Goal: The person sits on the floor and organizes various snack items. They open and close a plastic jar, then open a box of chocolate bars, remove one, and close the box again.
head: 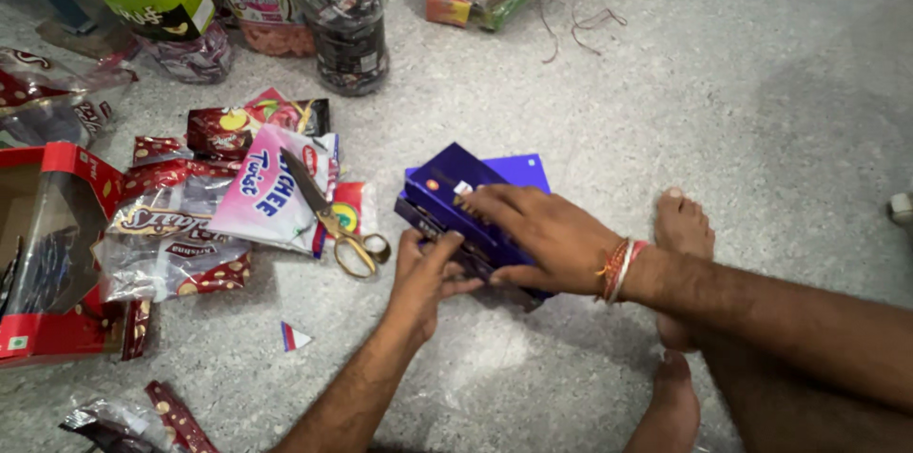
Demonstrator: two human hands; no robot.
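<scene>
- A person seated on a speckled grey stone floor (761, 63) works a stack of glossy purple cartons (456, 192), flat rectangular boxes lying near the middle of the scene, just left of a bare foot (683, 225).
- The right hand (542, 234) lies flat across the top carton, fingers spread and extended, palm pressing down; a band of red and orange threads (618, 269) circles its wrist.
- The left hand (423, 277) curls against the near edge of the stack, fingers bent around the lower carton's side in a loose grip.
- Just left of the cartons lie metal scissors (328, 220) with brass-coloured loop handles, blades pointing far and left, resting on a pink and white crinkled plastic pouch (271, 187).
- Around that pouch spreads a heap of shiny red and silver foil wrappers (176, 225), creased and overlapping.
- At the left edge, an open red cardboard box (57, 253) with a clear window panel lies on its side.
- On the far side stands a clear round plastic jar (347, 16) with a white lid, packed with small dark wrapped sweets, beside other bagged goods.
- A loose loop of brown string (571, 20) trails on the floor at the far side, well apart from the hands.
- A small torn triangular scrap (295, 336) lies on the floor near the left forearm.
</scene>
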